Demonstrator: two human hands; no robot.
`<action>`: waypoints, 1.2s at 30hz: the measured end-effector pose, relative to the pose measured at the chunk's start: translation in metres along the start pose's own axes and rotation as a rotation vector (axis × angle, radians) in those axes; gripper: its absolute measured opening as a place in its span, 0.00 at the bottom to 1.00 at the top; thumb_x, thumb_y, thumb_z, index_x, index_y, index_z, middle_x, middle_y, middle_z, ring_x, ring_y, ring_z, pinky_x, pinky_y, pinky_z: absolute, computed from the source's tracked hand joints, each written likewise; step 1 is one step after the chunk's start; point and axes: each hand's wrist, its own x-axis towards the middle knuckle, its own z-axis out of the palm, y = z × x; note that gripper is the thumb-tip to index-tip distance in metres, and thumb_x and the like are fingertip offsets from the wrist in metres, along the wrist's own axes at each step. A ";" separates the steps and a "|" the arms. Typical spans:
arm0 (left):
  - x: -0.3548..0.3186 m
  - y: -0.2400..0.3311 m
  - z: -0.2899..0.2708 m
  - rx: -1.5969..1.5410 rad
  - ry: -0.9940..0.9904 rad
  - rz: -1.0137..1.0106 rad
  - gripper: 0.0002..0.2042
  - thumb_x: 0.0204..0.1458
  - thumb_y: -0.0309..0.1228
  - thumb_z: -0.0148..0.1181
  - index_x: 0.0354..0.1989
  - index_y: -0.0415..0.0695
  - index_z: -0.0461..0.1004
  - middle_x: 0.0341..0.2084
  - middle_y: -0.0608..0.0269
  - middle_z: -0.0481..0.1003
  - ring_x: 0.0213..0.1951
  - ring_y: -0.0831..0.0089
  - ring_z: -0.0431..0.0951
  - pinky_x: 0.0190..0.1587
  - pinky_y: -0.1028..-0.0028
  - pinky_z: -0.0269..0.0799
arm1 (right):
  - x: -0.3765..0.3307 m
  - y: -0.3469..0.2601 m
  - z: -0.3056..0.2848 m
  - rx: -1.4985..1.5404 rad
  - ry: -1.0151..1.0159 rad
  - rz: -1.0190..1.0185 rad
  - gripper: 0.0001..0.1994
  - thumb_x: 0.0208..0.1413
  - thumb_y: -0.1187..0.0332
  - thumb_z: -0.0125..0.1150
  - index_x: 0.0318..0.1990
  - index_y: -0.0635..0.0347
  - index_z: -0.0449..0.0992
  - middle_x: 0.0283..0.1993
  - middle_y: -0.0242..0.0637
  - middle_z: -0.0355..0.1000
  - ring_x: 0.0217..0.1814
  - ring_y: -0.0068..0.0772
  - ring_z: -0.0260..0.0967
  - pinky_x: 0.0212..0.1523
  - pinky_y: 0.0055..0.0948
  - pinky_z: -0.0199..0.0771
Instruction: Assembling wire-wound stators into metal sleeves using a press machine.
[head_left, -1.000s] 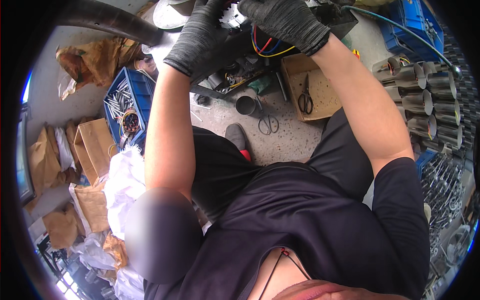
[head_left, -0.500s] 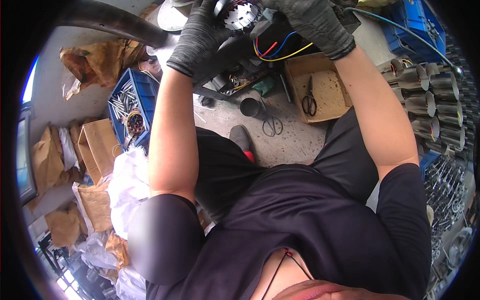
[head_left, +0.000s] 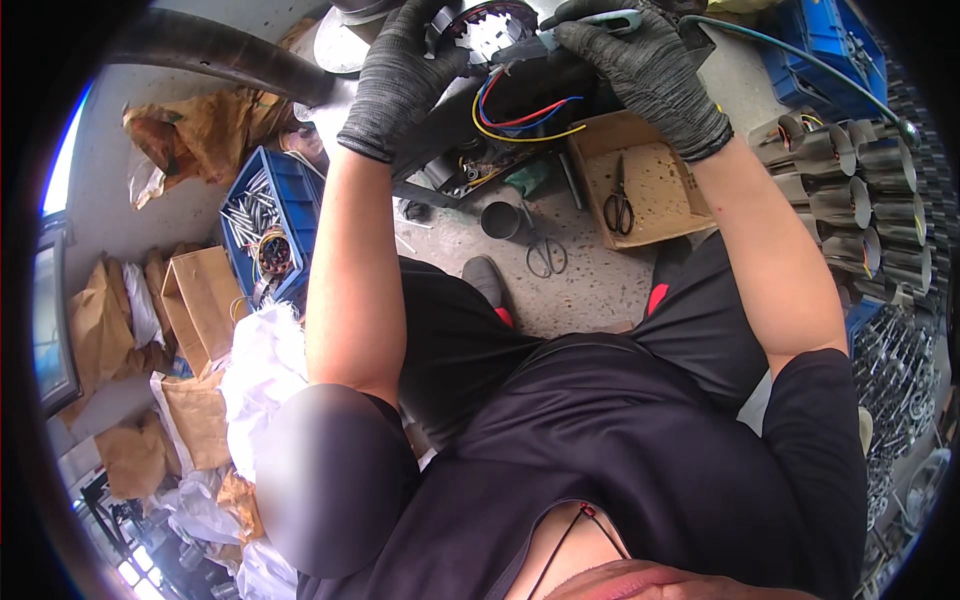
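Both my hands wear dark grey knit gloves near the upper edge. My left hand (head_left: pixel 400 85) grips the left side of a motor stator (head_left: pixel 524 14), a ring with inner teeth and a bright opening. Red, blue and yellow wires (head_left: pixel 530 122) hang from its lower side. My right hand (head_left: pixel 648 78) is closed around a grey-green hand tool (head_left: pixel 612 20); its dark end reaches toward the stator's right side. I cannot make out the tool's exact kind or whether it touches the stator.
Scissors (head_left: pixel 619 208) lie in a cardboard box (head_left: pixel 655 235) below my right hand. A dark cup (head_left: pixel 500 220) and another pair of scissors (head_left: pixel 546 260) are on the floor. A blue bin (head_left: pixel 240 250) holds metal rods; metal sleeves (head_left: pixel 835 200) are stacked at right.
My right hand has shifted slightly right and down, and more of the tool shows. The stator faces me more fully, and its wires have swung left and down.
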 end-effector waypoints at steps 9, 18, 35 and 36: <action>-0.004 0.003 -0.001 -0.116 -0.091 -0.051 0.31 0.50 0.17 0.68 0.65 0.45 0.67 0.48 0.63 0.74 0.43 0.74 0.71 0.48 0.72 0.74 | 0.006 0.019 0.010 -0.047 0.008 -0.081 0.05 0.64 0.69 0.63 0.42 0.61 0.79 0.31 0.30 0.77 0.34 0.20 0.73 0.36 0.23 0.74; -0.003 0.001 -0.004 -0.067 -0.083 -0.007 0.32 0.48 0.16 0.67 0.65 0.45 0.67 0.50 0.62 0.75 0.45 0.73 0.72 0.51 0.71 0.73 | 0.001 0.021 0.010 0.002 0.038 -0.095 0.04 0.64 0.70 0.62 0.41 0.61 0.79 0.32 0.31 0.77 0.34 0.21 0.74 0.37 0.24 0.75; -0.002 0.000 -0.005 -0.014 -0.090 0.003 0.33 0.46 0.14 0.68 0.64 0.45 0.68 0.53 0.60 0.74 0.53 0.70 0.73 0.56 0.70 0.73 | 0.008 0.041 0.002 -0.933 -0.030 -0.759 0.07 0.65 0.70 0.64 0.48 0.57 0.82 0.43 0.34 0.81 0.46 0.26 0.80 0.46 0.26 0.80; -0.002 -0.001 -0.004 -0.014 -0.090 0.003 0.33 0.46 0.14 0.68 0.64 0.45 0.68 0.53 0.60 0.74 0.53 0.70 0.73 0.56 0.70 0.73 | 0.005 0.038 0.006 -0.792 -0.051 -0.610 0.08 0.64 0.70 0.65 0.49 0.58 0.81 0.44 0.35 0.80 0.46 0.27 0.80 0.47 0.26 0.80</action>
